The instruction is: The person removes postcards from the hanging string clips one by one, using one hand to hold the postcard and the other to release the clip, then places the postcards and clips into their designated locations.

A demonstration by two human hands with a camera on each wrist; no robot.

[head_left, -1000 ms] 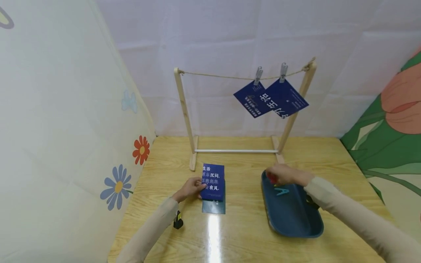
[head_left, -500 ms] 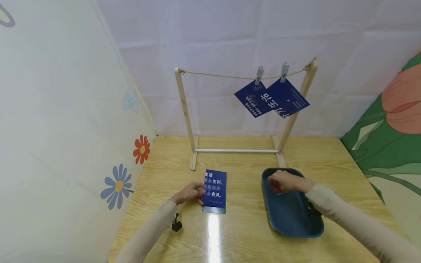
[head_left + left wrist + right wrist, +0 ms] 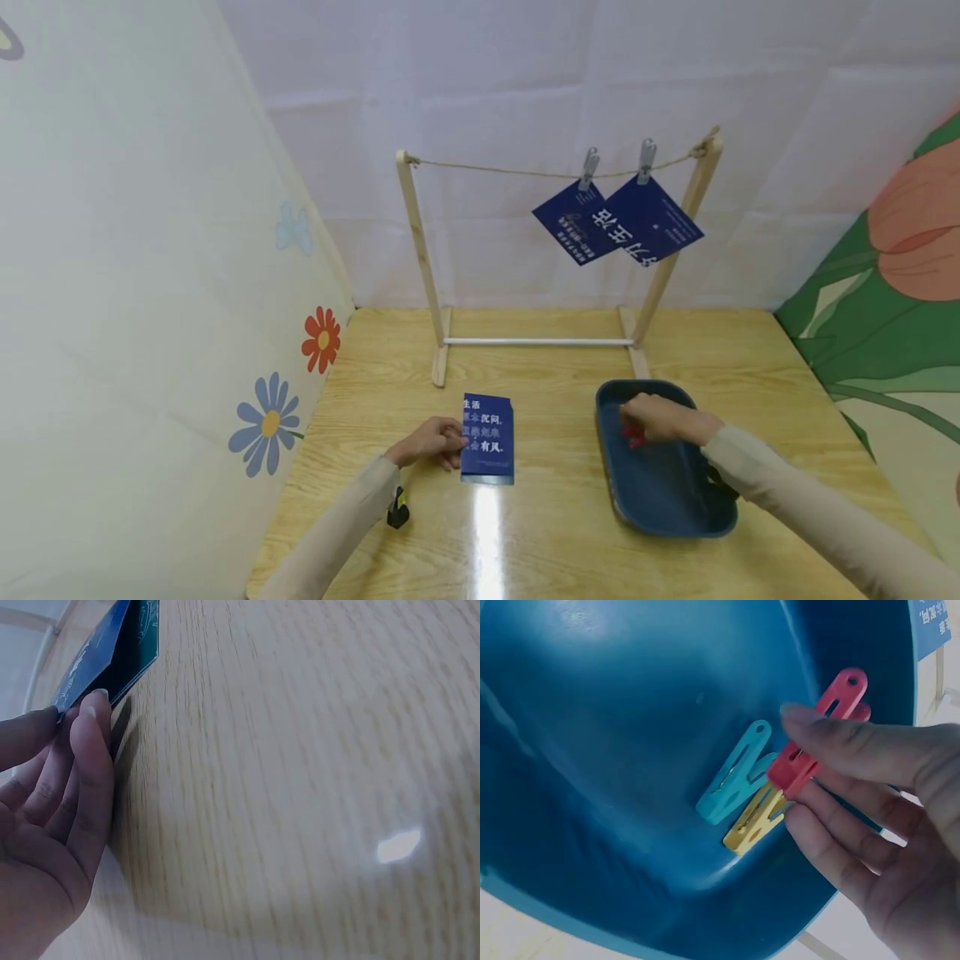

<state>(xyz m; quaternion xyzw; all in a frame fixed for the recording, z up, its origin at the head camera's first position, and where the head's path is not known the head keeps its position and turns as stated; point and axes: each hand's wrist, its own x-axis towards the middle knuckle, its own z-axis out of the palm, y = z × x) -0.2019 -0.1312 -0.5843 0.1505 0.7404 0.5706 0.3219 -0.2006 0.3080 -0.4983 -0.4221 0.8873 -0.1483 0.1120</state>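
At the left, my left hand (image 3: 433,442) pinches a dark blue card (image 3: 491,433) with white lettering by its left edge. The left wrist view has the card tilted up, apart at one side from a greenish card (image 3: 149,637) beneath it. Over the blue tray (image 3: 663,504), my right hand (image 3: 662,418) holds a red clothespin (image 3: 842,695) between thumb and fingers. Close below it in the tray lie a teal clothespin (image 3: 729,786) and a yellow clothespin (image 3: 751,826).
Behind stands a wooden frame (image 3: 417,242) with a string (image 3: 495,172) across its top. Two blue cards hang there from grey clips, the larger card (image 3: 660,218) overlapping its neighbour. A white rod (image 3: 540,342) joins the frame's feet.
The left hand has drawn the blue card toward me, so it covers more of the card beneath. The right hand with the red clothespin has shifted slightly toward me and right in the tray.
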